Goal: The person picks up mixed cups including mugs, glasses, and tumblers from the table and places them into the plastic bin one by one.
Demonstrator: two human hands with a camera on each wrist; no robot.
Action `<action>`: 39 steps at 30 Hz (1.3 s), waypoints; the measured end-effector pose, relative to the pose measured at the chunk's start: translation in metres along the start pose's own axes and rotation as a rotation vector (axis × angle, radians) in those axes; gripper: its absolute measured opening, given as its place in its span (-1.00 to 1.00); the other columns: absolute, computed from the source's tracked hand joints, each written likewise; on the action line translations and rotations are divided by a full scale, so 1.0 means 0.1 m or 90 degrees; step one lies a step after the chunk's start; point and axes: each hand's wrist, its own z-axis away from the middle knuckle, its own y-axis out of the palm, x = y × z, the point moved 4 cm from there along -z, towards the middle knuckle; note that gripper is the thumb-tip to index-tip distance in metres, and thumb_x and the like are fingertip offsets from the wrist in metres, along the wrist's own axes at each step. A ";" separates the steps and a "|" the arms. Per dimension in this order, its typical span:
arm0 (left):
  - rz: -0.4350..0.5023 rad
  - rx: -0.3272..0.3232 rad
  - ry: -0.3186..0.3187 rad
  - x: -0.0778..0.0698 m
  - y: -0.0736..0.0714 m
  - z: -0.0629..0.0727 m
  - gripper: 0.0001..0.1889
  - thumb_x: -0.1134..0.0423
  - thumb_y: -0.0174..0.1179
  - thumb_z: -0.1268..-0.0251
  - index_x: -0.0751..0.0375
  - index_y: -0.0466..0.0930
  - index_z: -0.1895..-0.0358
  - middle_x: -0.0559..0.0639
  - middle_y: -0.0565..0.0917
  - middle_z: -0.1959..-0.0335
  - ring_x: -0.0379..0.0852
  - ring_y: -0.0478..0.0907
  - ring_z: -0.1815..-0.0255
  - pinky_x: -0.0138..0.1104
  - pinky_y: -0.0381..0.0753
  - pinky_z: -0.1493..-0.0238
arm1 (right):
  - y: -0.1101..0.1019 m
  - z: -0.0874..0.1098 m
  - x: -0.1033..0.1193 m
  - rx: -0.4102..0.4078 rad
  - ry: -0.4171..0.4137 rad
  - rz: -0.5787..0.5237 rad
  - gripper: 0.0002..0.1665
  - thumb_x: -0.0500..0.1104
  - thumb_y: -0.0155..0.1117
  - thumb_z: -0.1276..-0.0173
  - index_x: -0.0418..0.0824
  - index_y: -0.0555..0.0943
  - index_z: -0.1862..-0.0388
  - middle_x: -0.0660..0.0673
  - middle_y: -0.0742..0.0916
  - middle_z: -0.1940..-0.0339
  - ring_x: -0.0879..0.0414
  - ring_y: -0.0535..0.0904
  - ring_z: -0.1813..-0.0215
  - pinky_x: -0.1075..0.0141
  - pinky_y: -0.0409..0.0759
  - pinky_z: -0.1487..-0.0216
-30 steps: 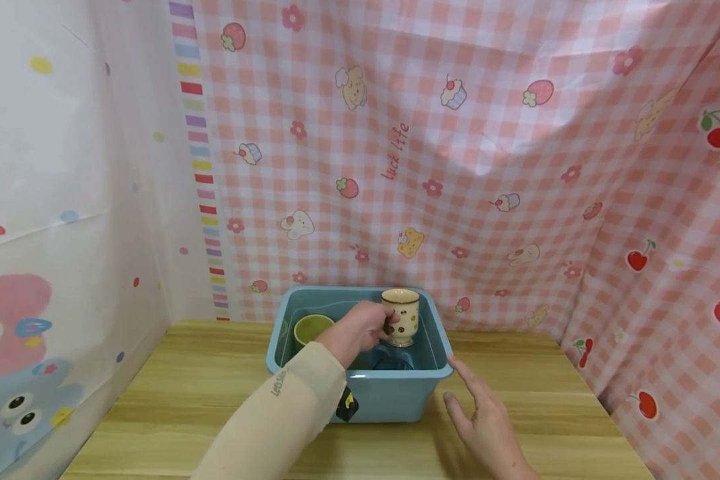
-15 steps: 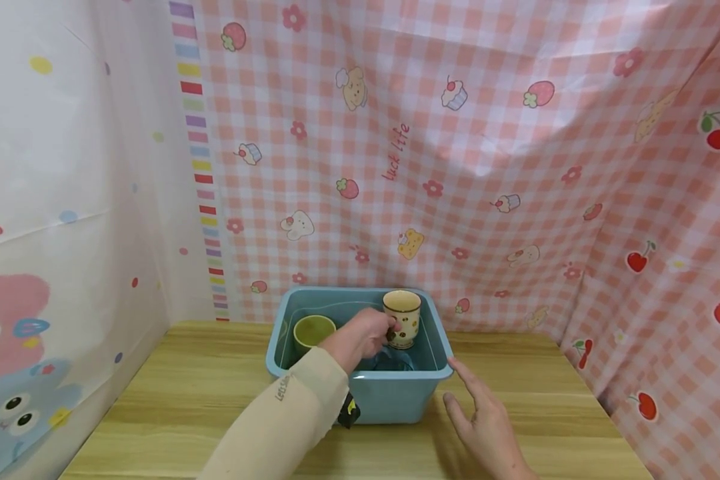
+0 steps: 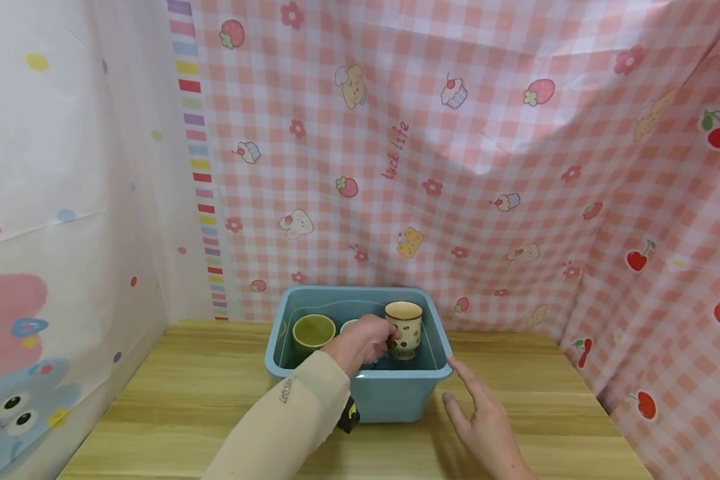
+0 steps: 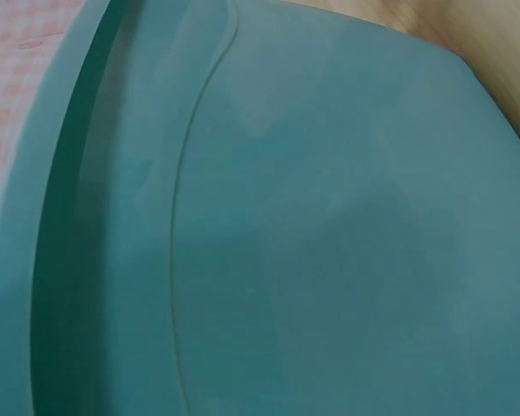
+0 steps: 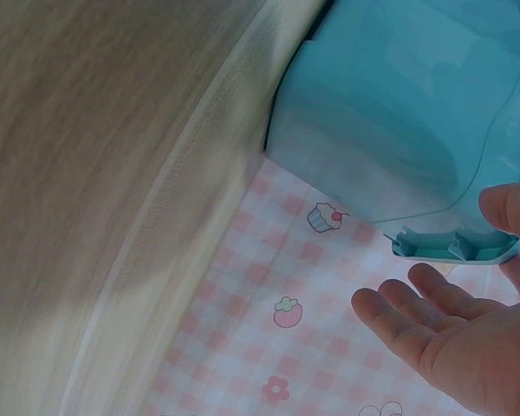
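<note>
Inside a blue plastic bin (image 3: 390,397), my left hand (image 3: 365,340) grips the handle of a cream mug (image 3: 409,327) dotted with small brown and yellow shapes. The mug is upright near the bin's right side. To the left of that hand sits a green cup (image 3: 313,330). A white rim (image 3: 348,325) shows just behind the hand, mostly hidden. My right hand (image 3: 485,420) is at the bin's front right corner, its index fingertip at the rim. In the right wrist view the right hand (image 5: 477,347) has its fingers extended beside the bin rim (image 5: 455,253).
The bin stands on a wood-grain table (image 3: 204,393), close to a pink checked cloth (image 3: 486,233) hanging behind. A white printed cloth (image 3: 96,200) hangs on the left. A black and yellow device (image 3: 349,417) sits under the left wrist.
My left hand and the mug have moved slightly lower and toward the front of the bin. A white rim has come into view behind the hand. The right hand stays put.
</note>
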 end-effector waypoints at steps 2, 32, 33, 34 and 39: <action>0.007 -0.008 0.002 0.00 0.00 -0.01 -0.82 0.47 0.09 -0.49 0.46 0.70 0.08 0.08 0.52 0.18 -0.02 0.39 0.18 -0.24 0.35 0.00 | 0.00 -0.01 0.00 -0.006 -0.008 -0.002 -0.15 -0.34 0.51 -0.36 0.06 0.50 -0.59 -0.31 0.69 -0.43 -0.31 0.68 -0.37 -0.25 0.68 -0.24; -0.218 -0.061 0.011 0.03 -0.06 -0.25 -0.89 0.46 0.24 -0.40 0.34 0.52 0.32 0.13 0.50 0.24 0.04 0.41 0.48 -0.22 0.44 0.45 | 0.01 0.00 0.01 0.027 0.022 0.005 -0.18 -0.29 0.49 -0.41 0.08 0.48 -0.60 -0.27 0.68 -0.45 -0.29 0.67 -0.39 -0.26 0.67 -0.27; -0.230 -0.060 0.012 0.03 -0.06 -0.26 -0.91 0.47 0.24 -0.40 0.37 0.53 0.29 0.14 0.50 0.26 0.03 0.41 0.50 -0.22 0.45 0.46 | 0.01 0.00 0.01 0.027 0.022 0.006 -0.18 -0.29 0.50 -0.41 0.08 0.48 -0.60 -0.27 0.69 -0.45 -0.28 0.67 -0.39 -0.26 0.67 -0.27; -0.241 -0.059 0.013 0.03 -0.06 -0.26 -0.93 0.49 0.24 -0.40 0.40 0.54 0.27 0.14 0.51 0.27 0.02 0.41 0.52 -0.23 0.47 0.46 | 0.01 0.00 0.01 0.027 0.023 0.005 -0.18 -0.30 0.50 -0.41 0.08 0.48 -0.60 -0.27 0.69 -0.45 -0.28 0.67 -0.39 -0.25 0.67 -0.27; -0.267 -0.054 0.017 0.03 -0.05 -0.25 -0.95 0.55 0.21 -0.40 0.46 0.56 0.16 0.15 0.53 0.23 0.00 0.46 0.51 -0.26 0.56 0.42 | 0.01 0.00 0.01 0.029 0.026 0.007 -0.17 -0.29 0.49 -0.42 0.10 0.47 -0.60 -0.26 0.68 -0.45 -0.28 0.67 -0.39 -0.26 0.66 -0.28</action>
